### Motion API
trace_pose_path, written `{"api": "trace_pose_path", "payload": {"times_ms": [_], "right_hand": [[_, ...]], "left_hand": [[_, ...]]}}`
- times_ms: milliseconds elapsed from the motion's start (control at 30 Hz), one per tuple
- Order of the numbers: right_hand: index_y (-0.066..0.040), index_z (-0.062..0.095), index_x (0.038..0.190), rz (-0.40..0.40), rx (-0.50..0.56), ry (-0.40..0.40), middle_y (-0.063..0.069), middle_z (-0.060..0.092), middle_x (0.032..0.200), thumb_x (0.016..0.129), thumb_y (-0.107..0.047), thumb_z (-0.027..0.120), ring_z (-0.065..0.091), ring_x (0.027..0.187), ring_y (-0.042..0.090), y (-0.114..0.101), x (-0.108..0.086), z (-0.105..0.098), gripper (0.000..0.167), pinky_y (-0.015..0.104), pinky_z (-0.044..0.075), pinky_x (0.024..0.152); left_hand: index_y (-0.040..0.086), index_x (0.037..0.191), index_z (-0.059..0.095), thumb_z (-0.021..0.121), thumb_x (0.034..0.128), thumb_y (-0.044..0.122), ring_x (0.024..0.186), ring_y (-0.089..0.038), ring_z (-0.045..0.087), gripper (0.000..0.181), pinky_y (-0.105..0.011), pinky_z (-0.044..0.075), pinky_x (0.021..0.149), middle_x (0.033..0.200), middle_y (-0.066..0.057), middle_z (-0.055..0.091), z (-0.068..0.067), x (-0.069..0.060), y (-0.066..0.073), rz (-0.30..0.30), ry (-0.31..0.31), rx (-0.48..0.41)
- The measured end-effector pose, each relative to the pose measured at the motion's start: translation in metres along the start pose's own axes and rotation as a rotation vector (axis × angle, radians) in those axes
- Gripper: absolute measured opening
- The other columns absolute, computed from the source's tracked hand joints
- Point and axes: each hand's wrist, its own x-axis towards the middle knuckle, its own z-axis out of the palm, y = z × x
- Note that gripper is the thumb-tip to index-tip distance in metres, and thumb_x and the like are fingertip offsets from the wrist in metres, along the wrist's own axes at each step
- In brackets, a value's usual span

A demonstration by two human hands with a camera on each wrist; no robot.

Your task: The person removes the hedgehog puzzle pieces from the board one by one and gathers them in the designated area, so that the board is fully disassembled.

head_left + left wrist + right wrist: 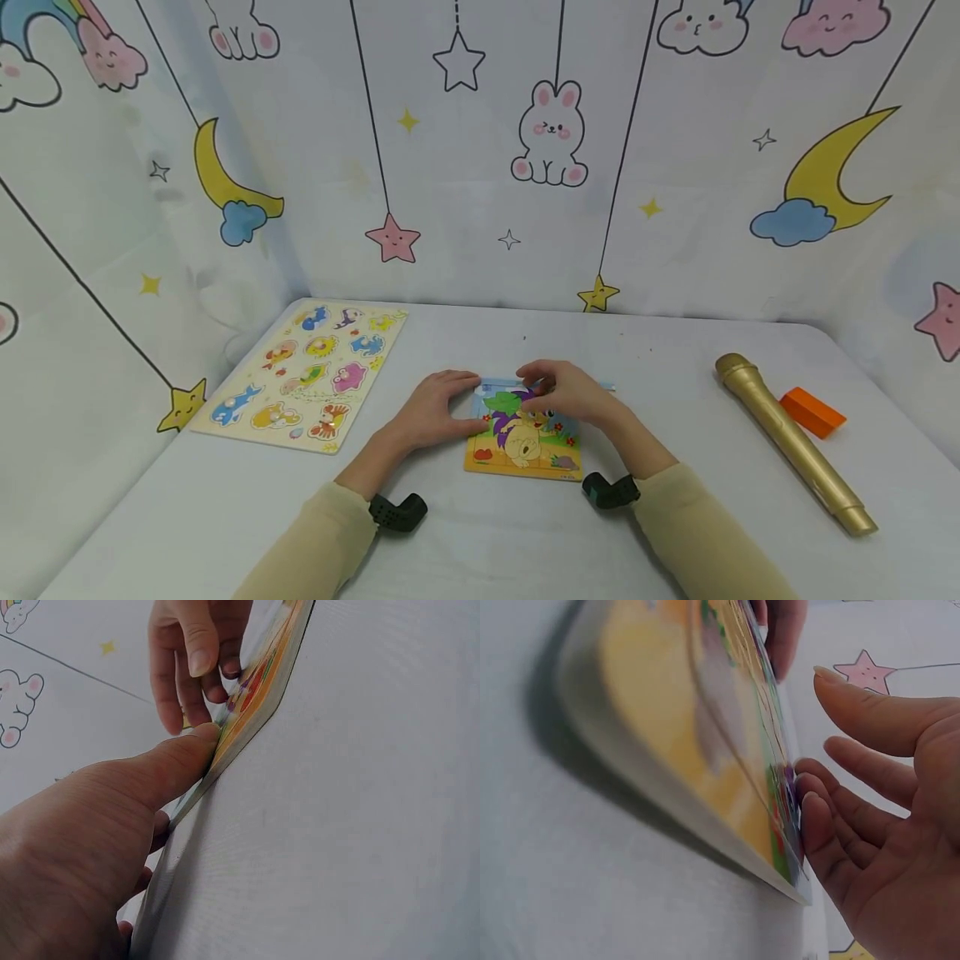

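A small picture puzzle board (525,454) lies flat on the white table, showing a yellow cartoon animal with purple spines and a green leaf. My left hand (438,408) is at its left side, the thumb resting on the edge and the other fingers stretched toward the top left corner. Over the upper right part is my right hand (573,392), its fingers bent and hiding some of the picture. In the right wrist view the right fingertips (810,802) touch the board's face, while the thumb stands apart. A thin pale blue strip (607,386) shows beyond the right hand.
A larger cream board (341,354) with several sea animal pictures lies at the back left. To the right are a gold microphone-shaped stick (795,446) and an orange block (813,412). A printed cloth (480,167) hangs behind the table.
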Motion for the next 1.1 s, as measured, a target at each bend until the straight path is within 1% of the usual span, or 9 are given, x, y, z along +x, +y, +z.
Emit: {"api": "trace_pose_path", "payload": {"times_ms": [233, 367, 633, 767, 867, 967, 1100], "right_hand": [[-0.003, 0.062, 0.131, 0.04, -0.099, -0.003, 0.007, 0.065, 0.121, 0.082, -0.018, 0.084, 0.06, 0.105, 0.024, -0.0016, -0.0019, 0.0056, 0.055, 0.042, 0.053, 0.096], [-0.001, 0.061, 0.132, 0.039, -0.135, -0.015, 0.008, 0.064, 0.123, 0.082, -0.016, 0.085, 0.06, 0.107, 0.025, -0.0025, -0.0024, 0.0077, 0.057, 0.043, 0.052, 0.097], [0.0, 0.059, 0.135, 0.038, -0.134, -0.047, 0.011, 0.062, 0.127, 0.084, -0.013, 0.083, 0.058, 0.107, 0.026, -0.0038, 0.0004, 0.007, 0.058, 0.043, 0.052, 0.097], [0.001, 0.059, 0.135, 0.016, -0.14, -0.057, 0.012, 0.061, 0.126, 0.085, -0.014, 0.083, 0.056, 0.109, 0.026, -0.0031, 0.0016, 0.0059, 0.058, 0.045, 0.05, 0.1], [-0.001, 0.06, 0.13, -0.006, -0.132, -0.045, 0.012, 0.059, 0.121, 0.083, -0.013, 0.084, 0.053, 0.108, 0.027, -0.0029, 0.002, 0.0051, 0.054, 0.046, 0.049, 0.1], [-0.006, 0.059, 0.125, -0.021, -0.119, -0.028, 0.01, 0.058, 0.117, 0.083, -0.011, 0.084, 0.053, 0.104, 0.027, -0.0023, 0.002, 0.0048, 0.049, 0.046, 0.051, 0.097], [-0.011, 0.059, 0.122, -0.02, -0.106, -0.004, 0.008, 0.062, 0.114, 0.087, -0.009, 0.079, 0.056, 0.1, 0.025, -0.0002, 0.0014, 0.0058, 0.041, 0.045, 0.052, 0.095]], "left_hand": [[0.012, 0.144, 0.057, 0.077, 0.0848, 0.048, 0.141, -0.029, 0.039, 0.073, -0.051, 0.029, 0.117, 0.148, -0.004, 0.052, -0.0011, -0.0018, 0.0024, 0.01, -0.005, -0.016], [0.011, 0.144, 0.057, 0.077, 0.0849, 0.049, 0.141, -0.029, 0.039, 0.073, -0.051, 0.029, 0.117, 0.148, -0.004, 0.052, -0.0012, -0.0023, 0.003, 0.01, -0.004, -0.015], [0.012, 0.144, 0.057, 0.077, 0.085, 0.048, 0.141, -0.029, 0.039, 0.073, -0.05, 0.029, 0.117, 0.148, -0.004, 0.052, -0.0009, -0.0012, 0.0008, 0.012, 0.0, 0.0], [0.012, 0.144, 0.057, 0.078, 0.0848, 0.049, 0.141, -0.029, 0.039, 0.073, -0.05, 0.028, 0.117, 0.148, -0.003, 0.052, -0.0013, -0.0009, 0.0006, 0.012, -0.001, -0.002], [0.012, 0.144, 0.057, 0.078, 0.0846, 0.049, 0.141, -0.029, 0.038, 0.073, -0.05, 0.028, 0.117, 0.149, -0.003, 0.052, -0.0017, -0.0007, 0.0014, 0.007, 0.001, -0.007], [0.013, 0.145, 0.057, 0.077, 0.0847, 0.05, 0.141, -0.028, 0.038, 0.074, -0.05, 0.029, 0.117, 0.149, -0.003, 0.051, -0.0015, -0.0005, 0.0019, -0.004, -0.003, -0.003], [0.013, 0.146, 0.056, 0.077, 0.0849, 0.05, 0.141, -0.028, 0.038, 0.074, -0.05, 0.029, 0.117, 0.149, -0.003, 0.051, -0.0006, -0.0002, 0.002, -0.013, -0.005, 0.006]]}}
